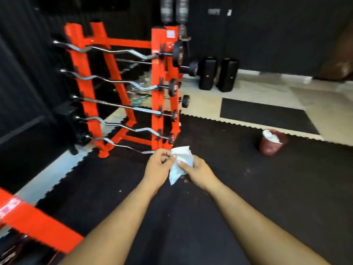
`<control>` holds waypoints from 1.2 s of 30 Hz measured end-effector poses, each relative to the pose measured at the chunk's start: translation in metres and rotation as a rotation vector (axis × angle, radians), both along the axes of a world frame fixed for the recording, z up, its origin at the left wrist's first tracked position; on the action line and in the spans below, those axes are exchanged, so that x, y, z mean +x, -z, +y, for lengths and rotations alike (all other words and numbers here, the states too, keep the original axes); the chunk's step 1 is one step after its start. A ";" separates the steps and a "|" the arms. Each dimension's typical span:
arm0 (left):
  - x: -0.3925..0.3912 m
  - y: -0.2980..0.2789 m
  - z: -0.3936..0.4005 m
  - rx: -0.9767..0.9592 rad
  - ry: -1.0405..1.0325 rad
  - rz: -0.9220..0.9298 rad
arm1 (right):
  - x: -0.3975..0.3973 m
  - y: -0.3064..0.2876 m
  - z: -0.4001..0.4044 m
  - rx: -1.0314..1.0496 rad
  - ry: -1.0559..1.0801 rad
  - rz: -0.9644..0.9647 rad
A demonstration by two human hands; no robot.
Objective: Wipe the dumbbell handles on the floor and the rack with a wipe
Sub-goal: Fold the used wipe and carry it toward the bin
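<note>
A white wipe (180, 163) hangs crumpled in the lower centre of the frame, held between both hands above the black rubber floor (248, 188). The left hand (159, 165) pinches its upper left edge with curled fingers, and the right hand (196, 171) has thumb and fingers closed round its right side; the lower corner of the wipe droops free between the wrists. Just beyond the hands, in the upper left of the frame, stands an orange rack (158, 88) carrying chrome curl bars (122, 51) in tiers, their black end weights showing on the right side while the left ends run into blur. A pale label near the top of the rack's front post is too smeared to read. Two black speakers (217, 74) stand against the dark back wall at upper centre, each with a small red badge whose lettering cannot be made out. At right centre a dark red bucket (271, 142) with white material inside sits at the edge of the interlocking black mats, where a strip of pale floor (267, 88) begins. An orange beam (34, 222) crosses the lower left corner, blurred and cut off by the frame.
</note>
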State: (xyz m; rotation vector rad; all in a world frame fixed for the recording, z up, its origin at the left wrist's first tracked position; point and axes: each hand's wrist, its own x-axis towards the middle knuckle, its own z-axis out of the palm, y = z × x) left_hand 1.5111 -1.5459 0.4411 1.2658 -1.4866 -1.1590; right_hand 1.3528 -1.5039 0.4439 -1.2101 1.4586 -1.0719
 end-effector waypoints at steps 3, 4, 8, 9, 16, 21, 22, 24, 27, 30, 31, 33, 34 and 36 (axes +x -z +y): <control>-0.050 0.001 -0.004 0.016 0.038 0.039 | -0.047 0.006 0.012 -0.002 0.043 0.072; -0.062 0.001 -0.006 0.034 0.058 0.057 | -0.060 0.008 0.014 0.010 0.049 0.073; -0.114 0.004 -0.029 0.077 0.124 0.075 | -0.106 0.010 0.020 0.061 0.074 0.032; -0.124 0.006 -0.035 0.075 0.140 0.077 | -0.115 0.011 0.018 0.078 0.079 0.036; -0.200 0.019 -0.105 0.050 0.292 0.008 | -0.178 0.013 -0.028 0.073 0.269 -0.083; -0.256 0.014 -0.140 0.098 0.444 0.030 | -0.216 0.006 -0.066 0.014 0.495 -0.032; -0.269 0.014 -0.148 0.123 0.490 0.037 | -0.226 0.007 -0.073 -0.005 0.552 -0.026; -0.290 0.014 -0.158 0.187 0.585 0.041 | -0.243 0.009 -0.080 -0.028 0.629 -0.050; -0.328 0.018 -0.173 0.213 0.687 -0.021 | -0.276 0.014 -0.088 -0.040 0.655 -0.106; -0.372 0.023 -0.189 0.235 0.703 -0.034 | -0.319 0.022 -0.093 -0.068 0.705 -0.144; -0.386 0.024 -0.193 0.249 0.708 -0.024 | -0.332 0.026 -0.093 -0.085 0.712 -0.168; -0.420 0.024 -0.202 0.259 0.718 -0.009 | -0.366 0.030 -0.097 -0.115 0.706 -0.213; -0.436 0.023 -0.204 0.261 0.721 -0.003 | -0.382 0.032 -0.099 -0.123 0.704 -0.230; -0.472 0.020 -0.206 0.274 0.728 0.007 | -0.420 0.032 -0.104 -0.129 0.702 -0.247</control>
